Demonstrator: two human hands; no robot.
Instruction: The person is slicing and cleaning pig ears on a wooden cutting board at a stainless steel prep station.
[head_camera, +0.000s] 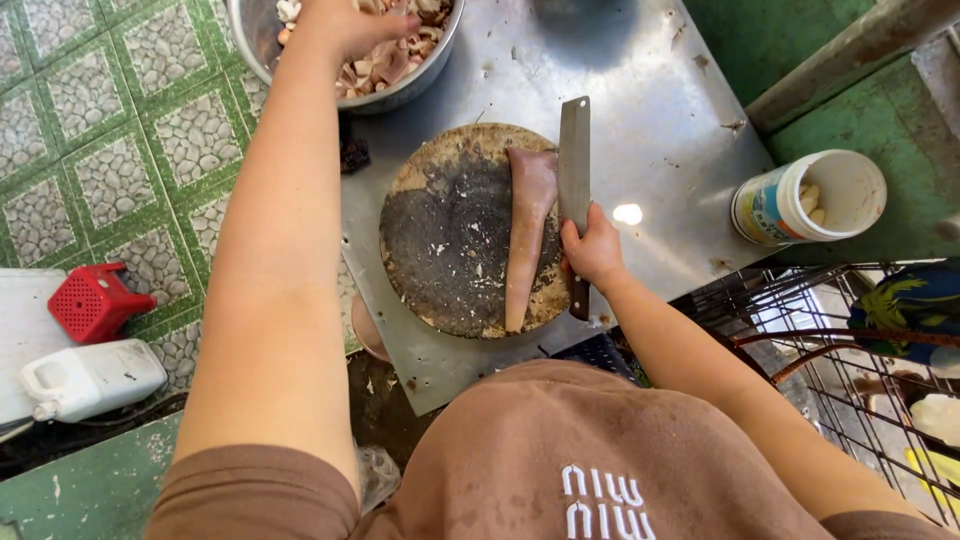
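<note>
2 hands: right hand (592, 250) gripping cleaver (574, 170) beside meat strip (525, 230), left hand (350, 25) in bowl (250, 30), grip unclear

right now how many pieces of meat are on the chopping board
1: a long pinkish strip of meat lies along the right side of the round chopping board, beside the cleaver. More cut pieces fill the metal bowl.

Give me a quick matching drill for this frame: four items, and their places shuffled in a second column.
Items:
1. cleaver
2. strip of meat
3. metal bowl
4. white cup

Places:
A. far end of the steel table, left hand in it
B. lying on the round chopping board
C. held by the right hand
D. off the table, to the right

Pairs: 1-C, 2-B, 3-A, 4-D
</note>
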